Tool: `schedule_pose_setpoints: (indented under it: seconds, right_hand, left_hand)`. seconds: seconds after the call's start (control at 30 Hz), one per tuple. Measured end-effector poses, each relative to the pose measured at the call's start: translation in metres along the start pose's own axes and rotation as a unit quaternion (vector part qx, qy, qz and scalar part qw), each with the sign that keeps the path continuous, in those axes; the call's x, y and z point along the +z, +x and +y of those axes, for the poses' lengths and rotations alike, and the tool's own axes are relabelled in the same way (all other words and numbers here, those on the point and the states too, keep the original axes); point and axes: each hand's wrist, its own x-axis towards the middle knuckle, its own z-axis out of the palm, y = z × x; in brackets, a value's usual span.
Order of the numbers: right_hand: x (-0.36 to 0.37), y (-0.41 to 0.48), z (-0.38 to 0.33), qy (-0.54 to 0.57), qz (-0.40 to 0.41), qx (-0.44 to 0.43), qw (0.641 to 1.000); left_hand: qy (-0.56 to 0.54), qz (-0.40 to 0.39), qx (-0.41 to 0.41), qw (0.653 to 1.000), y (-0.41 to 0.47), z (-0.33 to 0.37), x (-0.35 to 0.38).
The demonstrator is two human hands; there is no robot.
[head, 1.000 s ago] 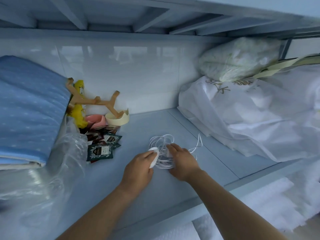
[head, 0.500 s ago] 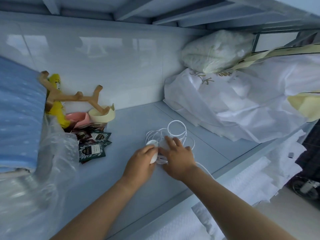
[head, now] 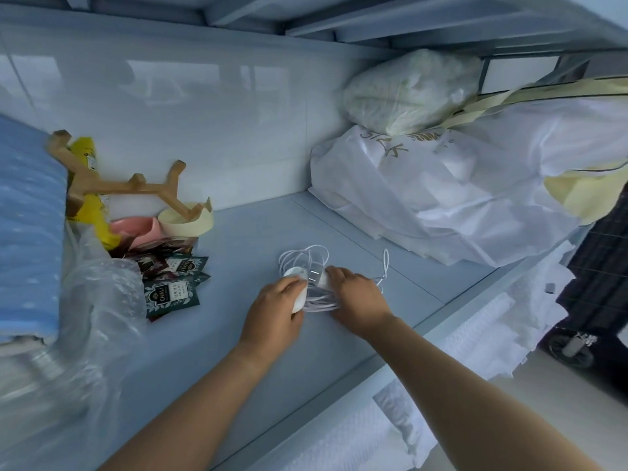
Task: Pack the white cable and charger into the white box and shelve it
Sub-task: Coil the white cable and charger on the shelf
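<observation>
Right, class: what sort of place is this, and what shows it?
Probably a household storage shelf: folded blue bedding, bagged white linens and tea sachets share it.

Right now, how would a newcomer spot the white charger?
On the pale blue shelf, between the blue patterned bedding and the white plastic bags, find the left hand. It grips the smooth white oval charger, solid, unlike the thin looped white cable beside it.

We reach both bare forearms forward and inward, so the wrists sit near each other. Our left grip [head: 276, 305] has its fingers curled round the white charger [head: 298, 295]. Just beside it our right grip [head: 356, 295], palm down, pinches the coiled white cable [head: 321, 305].
</observation>
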Motion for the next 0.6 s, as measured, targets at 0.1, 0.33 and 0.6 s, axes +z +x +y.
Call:
schedule_pose_setpoints:
  seconds: [0.1, 0.33, 0.6]
  right_hand:
    - [0.003, -0.011, 0.004, 0.015, 0.036, -0.002, 0.999]
    - [-0.028, -0.070, 0.056, 0.058, 0.121, 0.063, 0.989]
    - [-0.089, -0.182, 0.140, 0.100, 0.240, 0.219, 0.940]
  left_hand:
    - [0.013, -0.006, 0.015, 1.000, -0.002, 0.008, 0.001]
    - [-0.013, 0.007, 0.135, 0.991, 0.010, 0.068, 0.011]
    - [-0.139, 0.026, 0.251, 0.958, 0.035, 0.202, 0.058]
